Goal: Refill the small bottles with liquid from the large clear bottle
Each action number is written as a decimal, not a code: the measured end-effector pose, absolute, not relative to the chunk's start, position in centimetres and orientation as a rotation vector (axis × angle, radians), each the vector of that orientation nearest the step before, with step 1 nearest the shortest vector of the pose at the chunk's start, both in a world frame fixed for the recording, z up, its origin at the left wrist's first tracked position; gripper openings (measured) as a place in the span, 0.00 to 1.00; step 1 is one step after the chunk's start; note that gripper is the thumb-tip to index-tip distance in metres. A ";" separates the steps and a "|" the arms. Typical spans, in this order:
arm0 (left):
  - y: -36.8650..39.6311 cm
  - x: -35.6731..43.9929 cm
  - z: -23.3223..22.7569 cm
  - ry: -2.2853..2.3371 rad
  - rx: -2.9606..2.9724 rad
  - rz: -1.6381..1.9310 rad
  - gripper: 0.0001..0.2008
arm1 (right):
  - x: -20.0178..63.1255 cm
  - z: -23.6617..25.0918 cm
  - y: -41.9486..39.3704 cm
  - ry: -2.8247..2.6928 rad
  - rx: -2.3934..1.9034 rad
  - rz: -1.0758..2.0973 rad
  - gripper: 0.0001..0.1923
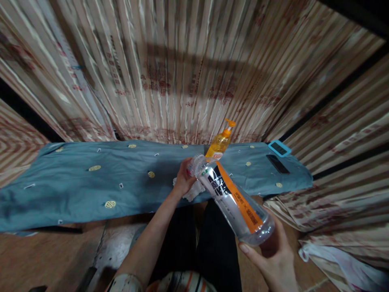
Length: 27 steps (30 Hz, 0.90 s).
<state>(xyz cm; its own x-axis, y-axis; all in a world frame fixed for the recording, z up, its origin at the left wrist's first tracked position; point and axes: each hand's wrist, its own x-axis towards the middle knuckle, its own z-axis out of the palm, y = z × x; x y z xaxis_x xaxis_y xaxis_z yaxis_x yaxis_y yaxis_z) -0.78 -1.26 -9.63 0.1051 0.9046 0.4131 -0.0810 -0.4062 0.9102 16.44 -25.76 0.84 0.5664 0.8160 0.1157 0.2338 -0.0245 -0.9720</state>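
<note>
A large clear plastic bottle (229, 198) with an orange, silver and black label is tilted in front of me, its neck to the upper left. My right hand (273, 253) grips its base, thumb on the near side. At the neck end, my left hand (184, 178) is closed around the bottle's mouth, its fingers partly hidden. A crumpled white tissue or cloth (194, 191) shows just below my left hand, on the near edge of the table. Just behind the bottle stands an orange pump bottle (219, 145) of yellow liquid.
A narrow table under a blue-green patterned cloth (73, 182) runs across in front of me. At its right end lie a blue-framed digital timer (279, 148) and a dark phone (277, 164). Striped curtains (182, 73) hang close behind and at the sides. A white plastic bag (337, 259) is at lower right.
</note>
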 end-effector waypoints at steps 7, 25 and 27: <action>-1.3 -0.8 -9.4 0.863 1.507 1.433 0.38 | 17.5 -0.2 -25.6 -0.950 -1.508 0.593 0.46; -1.5 -0.6 -9.3 0.835 1.490 1.463 0.38 | 18.9 -1.3 -25.9 -1.018 -1.516 0.602 0.49; -1.5 -0.6 -9.3 0.826 1.493 1.471 0.38 | 19.0 -1.4 -25.9 -1.023 -1.510 0.604 0.49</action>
<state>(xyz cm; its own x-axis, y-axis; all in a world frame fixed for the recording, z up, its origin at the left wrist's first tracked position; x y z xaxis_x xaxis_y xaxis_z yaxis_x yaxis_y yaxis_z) -0.60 -1.48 -9.25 0.0853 0.9031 0.4210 -0.1108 -0.4113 0.9047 18.97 -25.89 -1.37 0.4860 0.8576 0.1681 0.2666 0.0377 -0.9631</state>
